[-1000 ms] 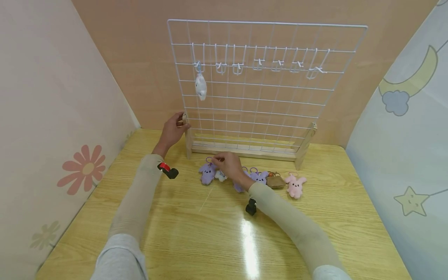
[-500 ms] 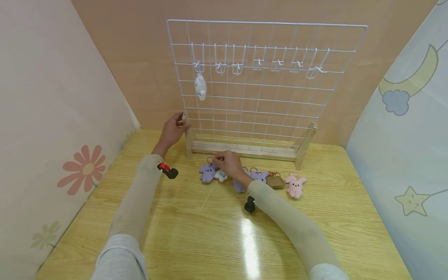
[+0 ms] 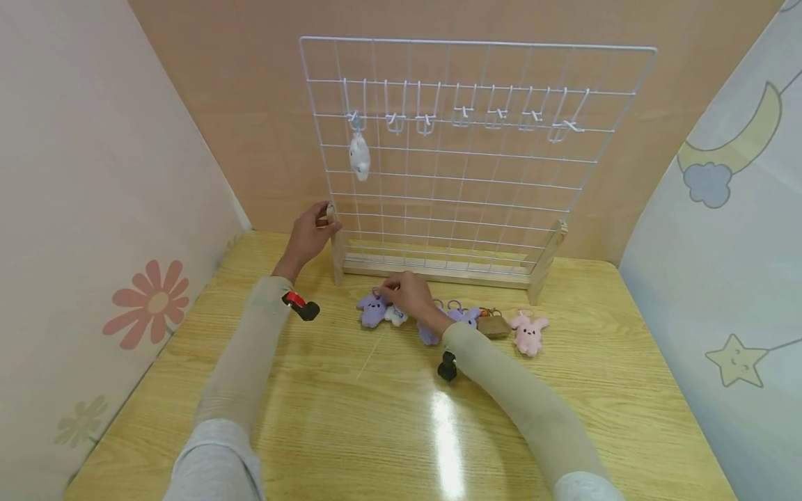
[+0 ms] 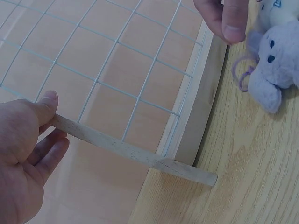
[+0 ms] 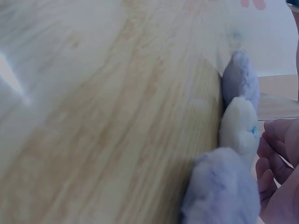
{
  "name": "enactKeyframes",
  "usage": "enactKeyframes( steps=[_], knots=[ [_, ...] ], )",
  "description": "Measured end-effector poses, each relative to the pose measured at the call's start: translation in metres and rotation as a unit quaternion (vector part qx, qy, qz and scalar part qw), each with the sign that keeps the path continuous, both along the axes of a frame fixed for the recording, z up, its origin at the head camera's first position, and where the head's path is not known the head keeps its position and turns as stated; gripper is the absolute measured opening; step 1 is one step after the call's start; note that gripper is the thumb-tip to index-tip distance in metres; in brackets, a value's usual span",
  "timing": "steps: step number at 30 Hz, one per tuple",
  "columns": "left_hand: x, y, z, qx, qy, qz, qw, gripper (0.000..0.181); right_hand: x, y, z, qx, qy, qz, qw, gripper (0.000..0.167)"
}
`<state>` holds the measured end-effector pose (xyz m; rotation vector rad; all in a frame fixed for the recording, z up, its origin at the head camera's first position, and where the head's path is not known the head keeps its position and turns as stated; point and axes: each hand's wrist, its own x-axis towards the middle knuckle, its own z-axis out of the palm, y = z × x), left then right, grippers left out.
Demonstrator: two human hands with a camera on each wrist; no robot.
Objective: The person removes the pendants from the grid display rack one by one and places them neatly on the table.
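My left hand (image 3: 308,233) holds the top of the left wooden post (image 4: 135,154) of a white wire grid rack (image 3: 464,163), thumb on one side and fingers on the other. At the rack's foot, my right hand (image 3: 409,292) reaches down, fingers loosely bent, beside a purple plush keychain (image 3: 372,312). In the left wrist view, its fingertips (image 4: 233,32) sit just apart from the keychain's purple ring (image 4: 239,77). Beneath the hand lies a white plush keychain (image 3: 396,315). Another white plush keychain (image 3: 360,156) hangs from the leftmost hook.
Several white hooks (image 3: 464,115) line the grid's upper part. Right of my right wrist lie two more purple plush keychains (image 3: 464,316), a brown one (image 3: 493,325) and a pink one (image 3: 528,335). Walls stand left, right and behind the wooden table (image 3: 351,431).
The purple keychain's ring has shifted slightly lower by my right fingertips, and its plush body has shifted slightly. Both hands stay almost in place; the left keeps its hold on the post.
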<state>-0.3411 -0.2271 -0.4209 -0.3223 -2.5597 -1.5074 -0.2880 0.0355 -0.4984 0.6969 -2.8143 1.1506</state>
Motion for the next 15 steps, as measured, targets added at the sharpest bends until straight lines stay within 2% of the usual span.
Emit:
enactKeyframes(
  steps=[5, 15],
  knots=[
    [0.001, 0.001, 0.001, 0.001, 0.0, -0.002, 1.0, 0.059, 0.001, 0.005, 0.011, -0.024, 0.001, 0.002, 0.9997, 0.015],
    [0.001, 0.0, 0.001, 0.001, -0.001, -0.001, 1.0, 0.059, 0.005, 0.016, 0.046, -0.032, 0.049, 0.027, 0.9979, 0.021]
  ],
)
